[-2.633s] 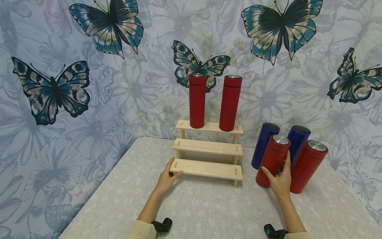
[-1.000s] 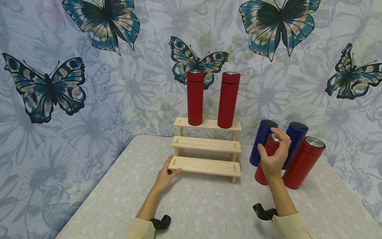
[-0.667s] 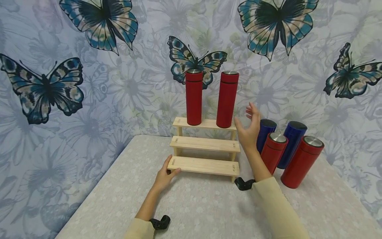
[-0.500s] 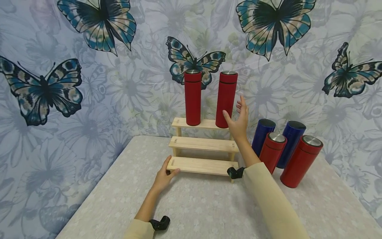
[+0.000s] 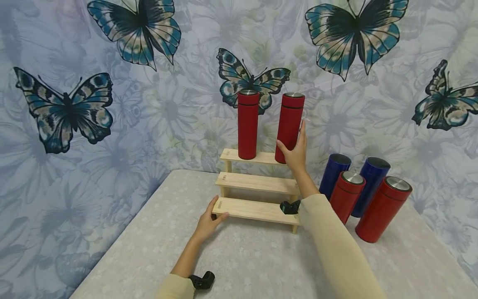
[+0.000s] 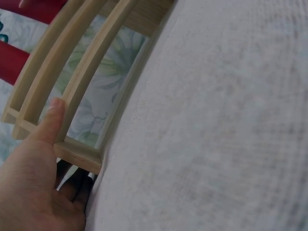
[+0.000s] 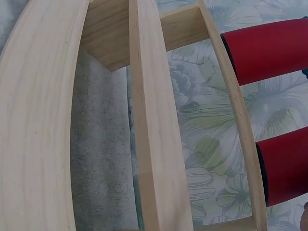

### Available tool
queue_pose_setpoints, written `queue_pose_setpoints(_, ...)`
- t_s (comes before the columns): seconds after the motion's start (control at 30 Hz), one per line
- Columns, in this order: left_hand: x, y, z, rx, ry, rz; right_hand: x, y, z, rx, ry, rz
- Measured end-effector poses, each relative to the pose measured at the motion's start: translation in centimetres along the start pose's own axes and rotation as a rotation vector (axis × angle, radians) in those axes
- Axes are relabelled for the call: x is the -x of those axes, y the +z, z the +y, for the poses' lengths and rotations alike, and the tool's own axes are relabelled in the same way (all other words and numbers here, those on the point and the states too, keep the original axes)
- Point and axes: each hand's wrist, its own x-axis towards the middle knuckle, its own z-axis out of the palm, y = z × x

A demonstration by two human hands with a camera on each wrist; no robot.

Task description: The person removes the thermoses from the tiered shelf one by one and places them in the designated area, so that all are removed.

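Observation:
In the head view my left hand (image 5: pixel 207 224) grips the left end of the lowest step of a three-step wooden display stand (image 5: pixel 257 182). The left wrist view shows the thumb of that hand (image 6: pixel 33 178) over the stand's end (image 6: pixel 79 156), with the fingers behind it. On the top step stand two red thermos flasks with steel lids. My right hand (image 5: pixel 296 155) holds the right-hand flask (image 5: pixel 290 118) low down, thumb across its front and fingers along its right side. The left-hand flask (image 5: pixel 248 128) stands apart from it. Both flasks' lower ends (image 7: pixel 288 166) show in the right wrist view.
On the table (image 5: pixel 254 261), right of the stand, are two more red flasks, one nearer the stand (image 5: pixel 345 197) and one farther right (image 5: pixel 382 209). Two blue flasks (image 5: pixel 336 170) stand behind them. A butterfly-patterned cloth wall (image 5: pixel 171 116) rises close behind the stand.
My right hand has let go of a red flask on the table, risen and swung left to the right-hand flask on the top step. My left hand has stayed on the stand.

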Motion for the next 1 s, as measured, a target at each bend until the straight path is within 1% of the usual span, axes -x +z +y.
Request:
queue_pose_setpoints(0.07,0.1,0.2,0.0,0.008,0.007,-0.011,0.0,0.0,0.4,-0.016,0.005,0.002)
queue_pose_setpoints(0.17,0.1,0.5,-0.1,0.017,-0.001,-0.015,-0.2,-0.1,0.5,-0.050,0.011,-0.002)
queue_pose_setpoints(0.27,-0.3,0.8,-1.4,0.020,-0.010,0.002,-0.3,0.0,0.5,-0.071,0.019,-0.006)
queue_pose_setpoints(0.4,-1.1,0.8,-3.3,0.010,0.000,0.029,-0.4,0.3,0.3,-0.072,-0.001,0.007)
queue_pose_setpoints(0.5,-1.1,0.6,-3.3,0.006,0.009,0.038,-0.2,0.5,-0.1,-0.058,-0.021,0.037)
queue_pose_setpoints(0.63,-1.2,0.7,-3.4,-0.001,-0.007,0.037,0.5,0.3,-0.6,-0.050,-0.040,0.072)
queue_pose_setpoints(0.73,-1.1,0.7,-3.3,-0.008,-0.018,0.033,1.2,0.2,-0.9,-0.064,-0.057,0.080)
queue_pose_setpoints(0.8,-1.0,0.6,-3.1,-0.009,-0.013,0.030,1.8,0.0,-1.2,-0.083,-0.067,0.078)
queue_pose_setpoints(0.87,-0.9,0.5,-2.6,0.012,-0.013,0.027,2.5,-0.1,-1.8,-0.126,-0.090,0.077)
queue_pose_setpoints(1.0,-0.5,0.2,-1.1,0.034,-0.001,0.012,4.3,-0.8,-4.4,-0.189,-0.127,0.063)
